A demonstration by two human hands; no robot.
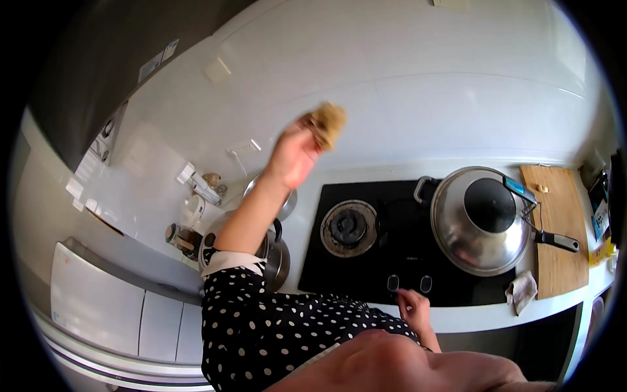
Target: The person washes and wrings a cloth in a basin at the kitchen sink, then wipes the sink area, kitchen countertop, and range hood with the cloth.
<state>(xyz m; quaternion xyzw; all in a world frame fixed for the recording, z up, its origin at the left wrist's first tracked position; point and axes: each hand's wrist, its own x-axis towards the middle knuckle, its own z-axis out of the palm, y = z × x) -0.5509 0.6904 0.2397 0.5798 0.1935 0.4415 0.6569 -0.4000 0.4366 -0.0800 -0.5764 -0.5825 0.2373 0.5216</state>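
My left hand (297,153) is raised against the white tiled wall (405,124), its fingers closed round a crumpled tan cloth (328,124). The cloth is slightly blurred and appears at or close to the wall. Low in the view, my right hand (415,310) hangs by the front edge of the black gas stove (405,248), near its two control knobs. Its fingers are curled, and whether anything lies between them is too small to tell.
A lidded steel wok (480,222) covers the right burner, its handle reaching over a wooden cutting board (558,228). A grey rag (522,292) lies at the counter's front edge. Steel pots (278,264) and jars (179,238) stand left of the stove.
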